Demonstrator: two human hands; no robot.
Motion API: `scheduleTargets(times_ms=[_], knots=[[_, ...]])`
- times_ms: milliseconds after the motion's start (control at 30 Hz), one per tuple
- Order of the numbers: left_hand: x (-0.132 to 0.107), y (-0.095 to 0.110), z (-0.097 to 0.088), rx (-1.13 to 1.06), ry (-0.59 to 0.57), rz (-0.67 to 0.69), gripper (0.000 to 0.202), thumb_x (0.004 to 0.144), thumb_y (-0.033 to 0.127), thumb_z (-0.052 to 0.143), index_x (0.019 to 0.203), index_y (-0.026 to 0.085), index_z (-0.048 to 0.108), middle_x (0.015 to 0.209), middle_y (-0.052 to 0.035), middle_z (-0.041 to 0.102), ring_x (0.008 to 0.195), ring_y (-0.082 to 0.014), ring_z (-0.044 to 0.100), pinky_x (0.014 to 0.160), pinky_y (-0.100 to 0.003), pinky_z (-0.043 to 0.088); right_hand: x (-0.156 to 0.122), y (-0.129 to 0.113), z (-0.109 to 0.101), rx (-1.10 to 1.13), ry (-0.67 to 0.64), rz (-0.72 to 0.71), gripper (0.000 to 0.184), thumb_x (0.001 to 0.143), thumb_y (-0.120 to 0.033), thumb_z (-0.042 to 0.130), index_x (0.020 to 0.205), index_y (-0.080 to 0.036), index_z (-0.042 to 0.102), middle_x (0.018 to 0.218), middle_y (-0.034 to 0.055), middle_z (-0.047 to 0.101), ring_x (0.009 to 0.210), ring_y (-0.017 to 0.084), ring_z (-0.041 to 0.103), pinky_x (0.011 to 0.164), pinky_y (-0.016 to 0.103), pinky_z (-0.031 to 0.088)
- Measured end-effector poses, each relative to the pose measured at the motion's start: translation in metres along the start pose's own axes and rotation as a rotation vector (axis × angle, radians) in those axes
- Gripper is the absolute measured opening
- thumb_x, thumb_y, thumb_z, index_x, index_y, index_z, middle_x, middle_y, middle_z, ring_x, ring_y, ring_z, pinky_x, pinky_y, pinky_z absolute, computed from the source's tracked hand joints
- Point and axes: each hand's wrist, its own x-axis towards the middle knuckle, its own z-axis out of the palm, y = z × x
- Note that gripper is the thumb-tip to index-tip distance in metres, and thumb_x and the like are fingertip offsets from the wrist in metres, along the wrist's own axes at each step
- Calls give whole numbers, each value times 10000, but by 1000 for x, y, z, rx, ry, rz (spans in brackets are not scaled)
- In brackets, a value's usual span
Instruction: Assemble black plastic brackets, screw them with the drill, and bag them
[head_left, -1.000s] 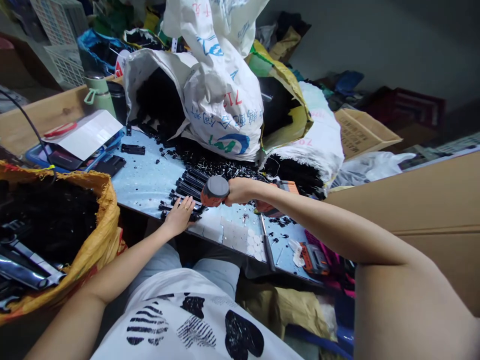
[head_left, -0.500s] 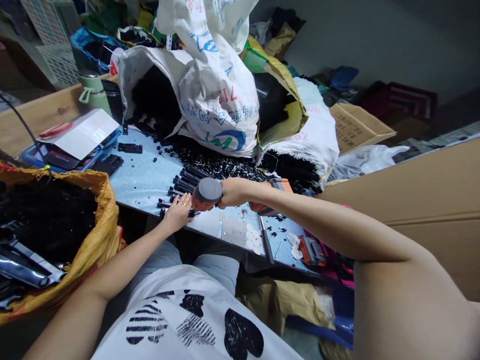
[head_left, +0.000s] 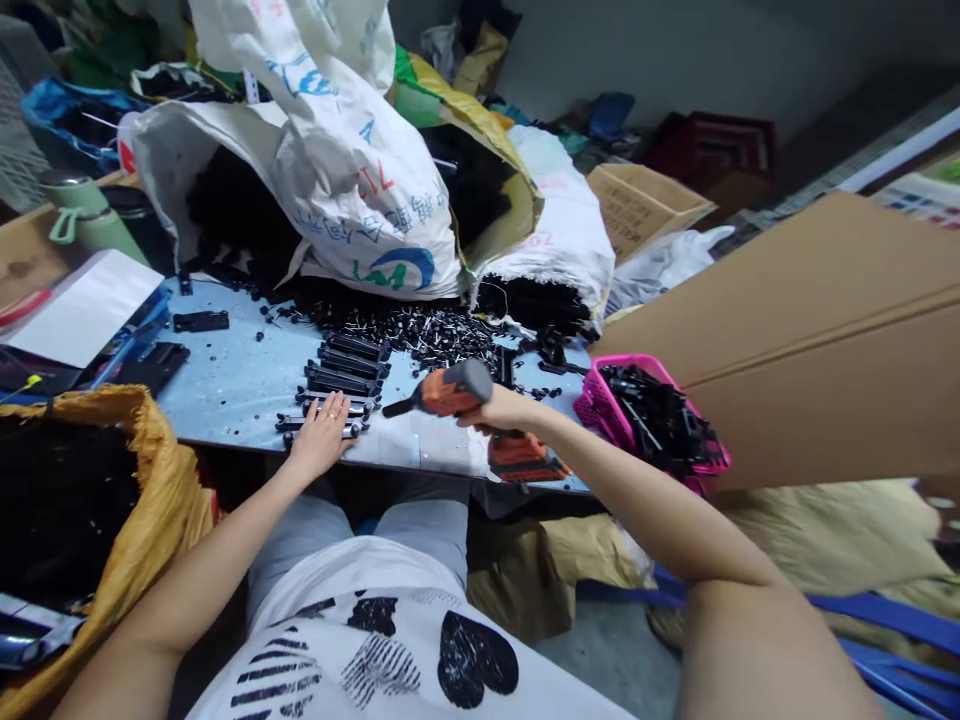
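My left hand [head_left: 322, 433] lies flat with fingers stretched on a row of long black plastic parts [head_left: 341, 372] laid side by side on the light blue table [head_left: 225, 380]. My right hand [head_left: 501, 408] is closed round the grip of an orange and grey cordless screwdriver [head_left: 457, 392]. Its bit points left, toward the black parts, and hovers just right of them. Its orange battery base [head_left: 521, 458] hangs at the table's front edge.
Loose black screws [head_left: 435, 335] spill from white sacks [head_left: 352, 190] behind the parts. A pink basket [head_left: 652, 415] of black pieces sits at the right, a yellow sack [head_left: 97, 490] at the left. A green flask [head_left: 82, 215] and cardboard [head_left: 810, 320] border the table.
The screwdriver has swung from upright over the parts to lying sideways, right of them. The view has turned right, bringing the pink basket into sight. My left hand stays on the parts.
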Motion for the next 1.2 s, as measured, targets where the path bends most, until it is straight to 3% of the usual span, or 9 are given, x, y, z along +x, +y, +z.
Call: scheduleTargets(times_ms=[100,200,267,467,567,767,967,1133,1200], knots=[[1,0,0,16,3,6,705,858,418,491,1427,57,286,1477,-201,277,1390,-307,208,1125,-484,135,-10,73,-30,239,286,104,369,589,-184,706,948,-139,638,617,9,610,514,119,530,484,215,442],[1,-1,1,24,17,15,698,863,418,478,1425,53,285,1474,-209,279,1387,-311,214,1121,-492,144,-15,132,-61,357,581,366,296,636,-211,706,902,-115,616,502,-4,536,425,105,472,423,219,407],[1,-1,1,32,22,20,692,864,421,473,1421,52,291,1471,-214,282,1384,-315,222,1117,-499,154,-15,161,-76,421,706,513,259,676,-207,684,900,-116,591,463,-22,496,400,104,457,409,224,403],[2,2,-5,25,6,24,673,865,445,461,1404,63,331,1465,-211,297,1376,-320,244,1108,-503,193,-6,208,-82,491,735,656,255,729,-231,666,911,-83,566,484,10,530,402,124,498,418,248,436],[-6,-1,-16,-10,20,17,618,878,468,434,1368,93,396,1450,-185,346,1367,-313,270,1109,-496,202,-7,221,-75,480,726,652,327,701,-282,721,917,-88,571,539,27,566,424,123,523,434,243,450],[-39,-29,-29,-52,192,-215,490,906,429,373,1239,97,512,1374,-216,433,1313,-345,348,1052,-551,272,-15,234,-69,369,714,496,339,687,-245,751,939,-89,585,586,27,583,447,103,528,473,228,464],[-55,-44,-24,-62,193,-200,466,902,437,372,1205,118,527,1356,-216,445,1292,-335,379,1026,-533,321,-18,229,-66,315,684,492,387,689,-269,752,983,-85,581,644,44,609,488,105,541,530,241,471],[-54,-40,-19,-82,220,-239,481,901,439,370,1196,98,539,1312,-216,485,1244,-331,427,1020,-513,335,-37,207,-68,-66,713,663,562,629,-518,751,962,-93,593,842,142,638,787,229,617,700,322,474],[-53,-39,-18,-111,234,-247,441,903,417,374,1146,113,581,1248,-192,540,1190,-310,476,1007,-475,358,-46,187,-68,-292,825,752,639,635,-598,709,988,-79,592,946,209,620,931,312,584,775,391,449]])
